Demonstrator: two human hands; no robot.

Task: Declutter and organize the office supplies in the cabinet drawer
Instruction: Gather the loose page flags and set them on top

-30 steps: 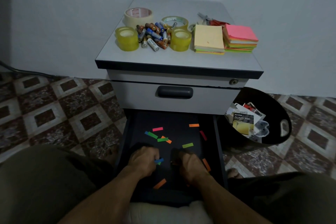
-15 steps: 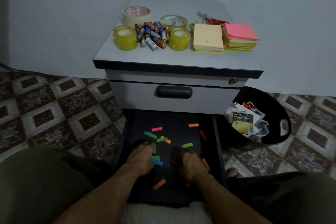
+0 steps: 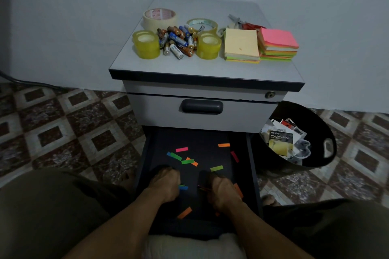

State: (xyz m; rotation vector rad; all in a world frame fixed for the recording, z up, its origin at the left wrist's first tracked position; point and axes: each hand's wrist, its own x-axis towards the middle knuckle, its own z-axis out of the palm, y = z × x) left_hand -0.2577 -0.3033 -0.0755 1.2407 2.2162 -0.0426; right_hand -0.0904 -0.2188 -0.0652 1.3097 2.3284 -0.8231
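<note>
Bright paper strips lie scattered in the dark drawer. Left hand pinches a blue strip; right hand, curled, seemingly grips a reddish strip.

My trousers were olive. The drawer was black, its paper strips pink, green, orange and blue. The tape rolls were yellow, the cabinet grey, the floor brown-and-cream diamonds.

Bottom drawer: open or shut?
Open. The bottom drawer is pulled out below the shut upper drawer, its dark floor and scattered colored strips exposed.
</note>
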